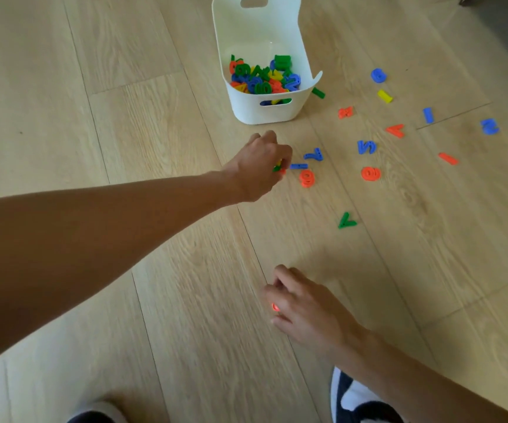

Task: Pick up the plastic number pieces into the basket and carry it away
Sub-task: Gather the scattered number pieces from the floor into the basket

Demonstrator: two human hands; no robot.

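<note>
Now left hand (258, 166) closed on few small pieces, basket (264, 108) just beyond it. Right hand (304, 303) curled on red piece (275, 307), farther from basket. Loose pieces lie on floor (124, 117) to right.

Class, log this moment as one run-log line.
left hand: gripping pieces | right hand: holding orange piece | white plastic basket: partly filled | wooden floor: pieces remain

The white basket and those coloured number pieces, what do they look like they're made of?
The basket looks like moulded plastic, matt white: thin smooth walls, rounded corners, cut-out handle slots. The number pieces look like solid plastic too: flat saturated reds, blues, greens and yellow, with chunky moulded edges and little shine. The floor shows wood grain, whether wood or laminate is unclear.
</note>
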